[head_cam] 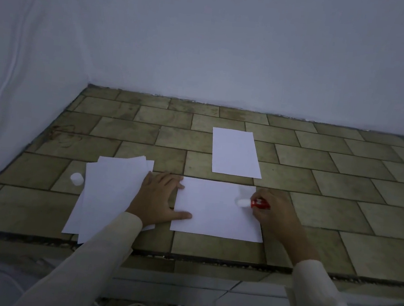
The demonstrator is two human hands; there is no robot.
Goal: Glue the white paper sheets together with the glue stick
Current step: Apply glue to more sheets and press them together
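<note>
While the right grip [273, 212] is curled round the red glue stick [261, 204], the stick's white tip lies on the near sheet [214, 214] close to its right edge, so the step in hand looks to be spreading glue; the left grip [158, 198], fingers flat and grasping nothing, presses the sheet's left edge to the worktop [339, 218]. Next, I judge, the tip must sweep evenly leftward with the paper pinned; then a fresh sheet goes squarely on top — from the loose stack [108, 192] just left, or the far sheet [236, 153]; the white cap [76, 179] stands beside the stack.
</note>
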